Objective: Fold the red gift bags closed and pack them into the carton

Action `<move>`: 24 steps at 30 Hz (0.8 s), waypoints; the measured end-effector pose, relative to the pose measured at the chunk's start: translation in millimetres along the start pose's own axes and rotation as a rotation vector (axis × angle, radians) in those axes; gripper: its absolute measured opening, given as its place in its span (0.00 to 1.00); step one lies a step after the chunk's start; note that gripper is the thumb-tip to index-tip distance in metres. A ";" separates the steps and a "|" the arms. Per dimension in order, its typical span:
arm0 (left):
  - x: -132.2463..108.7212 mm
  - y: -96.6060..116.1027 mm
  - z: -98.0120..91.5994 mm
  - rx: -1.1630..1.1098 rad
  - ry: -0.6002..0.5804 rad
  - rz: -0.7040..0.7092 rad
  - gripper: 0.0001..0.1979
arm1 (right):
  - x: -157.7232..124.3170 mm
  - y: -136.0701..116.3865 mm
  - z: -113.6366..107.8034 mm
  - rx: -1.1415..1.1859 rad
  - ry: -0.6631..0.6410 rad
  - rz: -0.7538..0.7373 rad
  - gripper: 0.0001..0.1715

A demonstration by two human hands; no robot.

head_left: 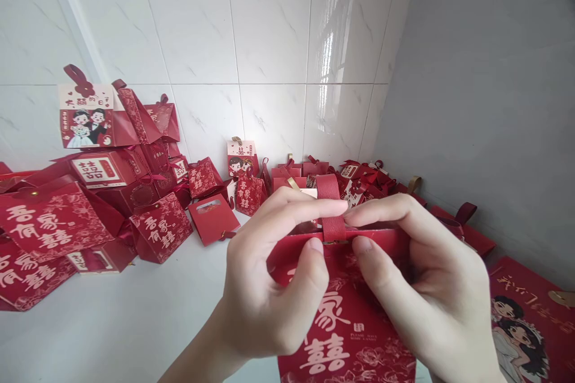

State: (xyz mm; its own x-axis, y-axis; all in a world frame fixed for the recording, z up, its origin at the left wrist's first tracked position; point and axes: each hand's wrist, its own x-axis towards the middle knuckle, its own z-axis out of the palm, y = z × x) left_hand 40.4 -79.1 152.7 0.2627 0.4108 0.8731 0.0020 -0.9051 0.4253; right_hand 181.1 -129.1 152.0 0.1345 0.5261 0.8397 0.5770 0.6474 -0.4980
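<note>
A large red gift box [354, 317] with white Chinese lettering and pale flower outlines stands close in front of me. Its top edge carries a dark red strap loop [329, 189]. My left hand [278, 275] grips the top edge left of the strap, thumb on the front face and index finger reaching over behind. On the other side, my right hand [426, 287] pinches the same edge in a mirrored way, its index fingertip beside the strap. The fingers hide part of the box's upper sides, and its bottom runs out of view.
Several red gift boxes [54, 215] are stacked at the left. More small ones [251, 194] line the tiled wall [269, 30]. A red box with a cartoon couple [530, 323] lies at the right by a grey wall [476, 72]. All rest on a white tabletop [179, 305].
</note>
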 end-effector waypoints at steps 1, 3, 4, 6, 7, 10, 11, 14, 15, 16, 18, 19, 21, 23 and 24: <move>-0.2 0.3 -0.2 -0.004 -0.001 -0.005 0.17 | 0.0 0.0 0.2 0.002 0.001 -0.002 0.05; -0.4 0.7 -0.5 -0.006 -0.002 -0.010 0.17 | 0.5 -0.3 0.6 -0.004 0.007 -0.010 0.04; -0.4 0.8 -0.5 -0.005 0.000 -0.008 0.17 | 0.8 -0.5 0.8 -0.012 0.011 -0.011 0.04; -0.1 1.0 -0.4 -0.002 0.005 -0.003 0.16 | 1.3 -0.9 1.0 -0.025 0.018 -0.013 0.04; 0.1 1.1 -0.3 -0.001 0.007 -0.001 0.16 | 1.5 -1.0 1.0 -0.029 0.020 -0.014 0.04; 0.6 1.1 0.3 0.002 0.011 0.000 0.17 | 1.8 -0.5 0.8 -0.030 0.016 -0.019 0.03; 0.5 0.9 0.6 0.002 0.014 0.001 0.17 | 2.0 -0.1 0.7 -0.028 0.012 -0.021 0.03; -0.5 0.3 1.1 0.005 0.023 0.008 0.17 | 2.3 1.3 0.6 -0.009 0.011 -0.023 0.04; -0.9 0.1 1.2 0.007 0.024 0.009 0.17 | 2.4 1.7 0.6 0.001 0.016 -0.022 0.05; -1.3 -0.1 1.2 0.010 0.023 0.009 0.17 | 2.3 1.9 0.6 0.011 0.024 -0.021 0.06; -1.7 -0.2 1.2 0.012 0.024 0.010 0.17 | 1.9 1.9 0.6 0.029 0.040 -0.016 0.07; -1.8 -0.2 1.2 0.011 0.026 0.010 0.17 | 1.6 1.7 0.6 0.036 0.046 -0.012 0.08; -1.6 -0.2 1.3 0.011 0.031 0.005 0.16 | 1.4 1.1 0.6 0.048 0.047 -0.004 0.08; -1.3 -0.1 1.3 0.013 0.034 -0.004 0.16 | 1.8 0.3 0.6 0.060 0.041 0.004 0.08; -1.2 0.0 1.4 0.013 0.032 -0.008 0.16 | 2.2 0.0 0.6 0.066 0.039 0.006 0.08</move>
State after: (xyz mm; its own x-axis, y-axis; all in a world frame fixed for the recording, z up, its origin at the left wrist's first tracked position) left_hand 41.4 -79.7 151.3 0.2313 0.4213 0.8769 0.0164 -0.9029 0.4295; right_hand 180.9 -127.6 153.8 0.1693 0.5090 0.8439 0.5222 0.6799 -0.5148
